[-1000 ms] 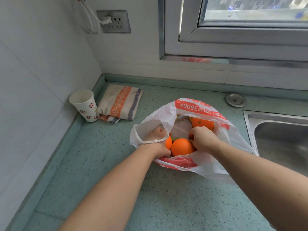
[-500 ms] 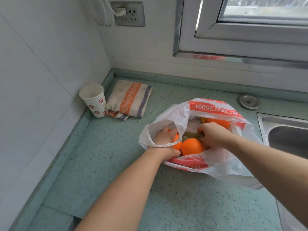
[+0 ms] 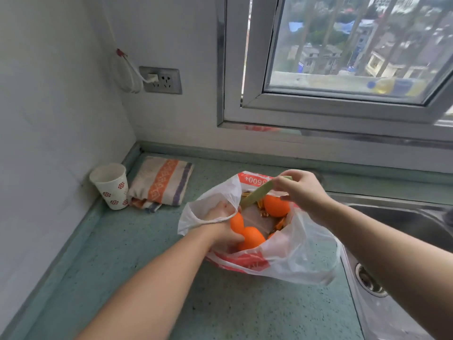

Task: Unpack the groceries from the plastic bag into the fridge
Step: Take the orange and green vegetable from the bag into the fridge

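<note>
White plastic bag [image 3: 289, 256] with red print, open-mouthed and slumped, its left handle looped over the left hand [image 3: 221, 225]. Three oranges [image 3: 251, 238] lie inside, between and below the hands. A pale green, flat, elongated item [image 3: 257, 193] slants upward out of the bag, pinched in the right hand [image 3: 300, 190].

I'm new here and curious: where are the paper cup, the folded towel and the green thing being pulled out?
paper cup [image 3: 111, 190], head view, side wall.
folded towel [image 3: 161, 182], head view, orange stripe.
green thing [image 3: 257, 193], head view, mid-length.
</note>
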{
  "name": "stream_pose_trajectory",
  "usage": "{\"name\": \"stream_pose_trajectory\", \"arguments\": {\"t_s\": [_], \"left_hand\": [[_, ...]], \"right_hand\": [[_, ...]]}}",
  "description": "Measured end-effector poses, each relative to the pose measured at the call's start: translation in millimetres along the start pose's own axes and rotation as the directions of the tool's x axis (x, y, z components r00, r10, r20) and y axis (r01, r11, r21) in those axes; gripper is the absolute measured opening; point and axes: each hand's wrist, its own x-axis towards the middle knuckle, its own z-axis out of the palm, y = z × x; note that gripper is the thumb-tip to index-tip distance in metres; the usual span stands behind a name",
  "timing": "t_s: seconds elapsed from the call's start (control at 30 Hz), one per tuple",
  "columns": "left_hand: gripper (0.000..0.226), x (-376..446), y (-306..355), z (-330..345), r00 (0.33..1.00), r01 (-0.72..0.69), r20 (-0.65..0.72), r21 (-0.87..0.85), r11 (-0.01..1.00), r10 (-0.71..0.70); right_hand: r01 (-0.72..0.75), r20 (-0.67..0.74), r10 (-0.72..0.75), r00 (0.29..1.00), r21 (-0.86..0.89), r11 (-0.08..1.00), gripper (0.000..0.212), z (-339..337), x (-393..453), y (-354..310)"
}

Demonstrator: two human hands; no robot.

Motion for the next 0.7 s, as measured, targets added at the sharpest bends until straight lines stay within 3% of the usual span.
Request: {"name": "stream_pose_trajectory", "arguments": {"t_s": [0.07, 0.13, 0.23, 0.33, 0.5, 0.6, 0.7], "left_hand": [[0.07, -6, 15, -12, 0.993, -0.093, -0.075, -0.024, 0.995, 0.091], [0.073, -17, 35, -23, 0.976, -0.179, -0.136, -0.064, 0.982, 0.169], [0.088, -37, 69, -28, 0.943, -0.271, -0.223, -0.09, 0.958, 0.246], [0.087, -64, 107, -26, 0.95, -0.302, -0.131, -0.162, 0.939, 0.283], [0.053, -117, 179, -12, 0.913, -0.377, 0.041, -0.292, 0.879, 0.406], [0.052, -138, 218, 5, 0.874, -0.428, 0.088, -0.323, 0.844, 0.477], [0.058, -147, 252, 18, 0.83, -0.48, 0.134, -0.323, 0.815, 0.542]], "right_hand": [[-0.075, 0.015, 0.074, 0.997, 0.253, 0.965, 0.013, -13, -5, -12], [-0.163, 0.088, 0.138, 0.987, 0.482, 0.861, 0.02, -29, -15, -25], [-0.201, 0.128, 0.155, 0.98, 0.632, 0.748, 0.035, -54, -37, -37], [-0.133, 0.03, 0.162, 0.986, 0.728, 0.673, 0.041, -80, -65, -43], [0.086, -0.254, 0.205, 0.945, 0.8, 0.593, 0.031, -131, -122, -49], [0.166, -0.35, 0.102, 0.931, 0.656, 0.736, 0.036, -155, -160, -46], [0.236, -0.394, 0.008, 0.919, 0.569, 0.788, 0.05, -173, -191, -39]]}}
